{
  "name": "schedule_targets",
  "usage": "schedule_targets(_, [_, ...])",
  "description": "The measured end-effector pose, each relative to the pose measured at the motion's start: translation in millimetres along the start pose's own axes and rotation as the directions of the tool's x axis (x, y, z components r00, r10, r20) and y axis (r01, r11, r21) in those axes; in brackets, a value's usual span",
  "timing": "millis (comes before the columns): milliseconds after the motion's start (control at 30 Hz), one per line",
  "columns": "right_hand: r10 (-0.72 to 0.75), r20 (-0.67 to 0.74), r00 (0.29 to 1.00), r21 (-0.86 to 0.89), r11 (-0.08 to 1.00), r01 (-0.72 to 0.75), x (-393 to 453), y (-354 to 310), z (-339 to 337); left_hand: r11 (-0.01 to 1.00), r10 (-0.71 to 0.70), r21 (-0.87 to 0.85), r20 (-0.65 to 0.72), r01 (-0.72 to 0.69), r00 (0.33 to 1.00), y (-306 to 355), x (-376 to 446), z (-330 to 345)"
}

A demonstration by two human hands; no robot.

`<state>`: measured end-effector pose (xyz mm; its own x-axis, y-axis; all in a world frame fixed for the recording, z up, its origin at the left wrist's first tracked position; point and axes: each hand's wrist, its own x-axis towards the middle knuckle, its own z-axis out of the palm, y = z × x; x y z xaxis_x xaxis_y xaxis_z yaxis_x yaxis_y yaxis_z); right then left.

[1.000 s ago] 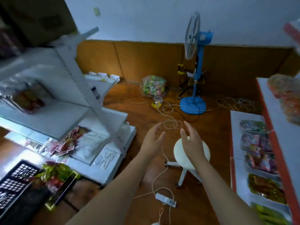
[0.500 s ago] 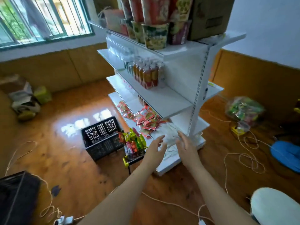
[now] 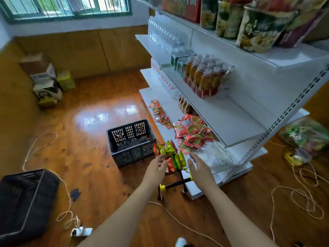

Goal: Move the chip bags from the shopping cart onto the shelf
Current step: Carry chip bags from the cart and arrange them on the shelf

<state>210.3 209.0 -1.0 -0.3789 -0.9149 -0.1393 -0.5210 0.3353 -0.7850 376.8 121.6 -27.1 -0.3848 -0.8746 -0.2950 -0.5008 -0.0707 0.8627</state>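
A small shopping cart [image 3: 175, 183] with a black frame and yellow joints stands on the floor against the white shelf unit [image 3: 236, 125]. Several green, yellow and red chip bags [image 3: 170, 154] stick up out of it. My left hand [image 3: 157, 165] reaches toward the bags from the left, fingers relaxed and holding nothing. My right hand [image 3: 198, 166] is stretched out just right of the bags, fingers straight, also holding nothing. Red snack packets [image 3: 191, 133] lie piled on a lower shelf right behind the cart.
A black plastic crate [image 3: 131, 141] sits on the wood floor left of the cart, another black crate [image 3: 25, 200] at the near left. Cords [image 3: 306, 198] loop over the floor on the right. Bottles [image 3: 203, 75] and bagged goods fill the upper shelves.
The view has swung left from the fan and stool to the shelf unit and come closer. Both hands have reached forward to the cart's chip bags.
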Motion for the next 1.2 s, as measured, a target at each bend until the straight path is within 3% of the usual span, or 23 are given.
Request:
schedule_targets(367, [0.094,0.242,0.966,-0.08,0.994,-0.077,202,26,61,0.963,-0.252,0.053,-0.166,0.264,0.953,-38,164,-28])
schedule_targets(667, [0.243,0.414,0.877,-0.239,0.959,-0.153,306,77,128,0.888,-0.44,0.084,-0.138,0.453,0.888,-98,264,-14])
schedule_targets(1100, [0.47,0.282,0.836,-0.353,0.861,-0.366,410,213,282,0.837,-0.506,0.206,-0.067,0.508,0.86,-243,416,57])
schedule_targets(1200, [0.47,0.238,0.85,-0.368,0.854,-0.369,436,250,314,0.861,-0.48,0.144,-0.082,0.487,0.873,-277,453,83])
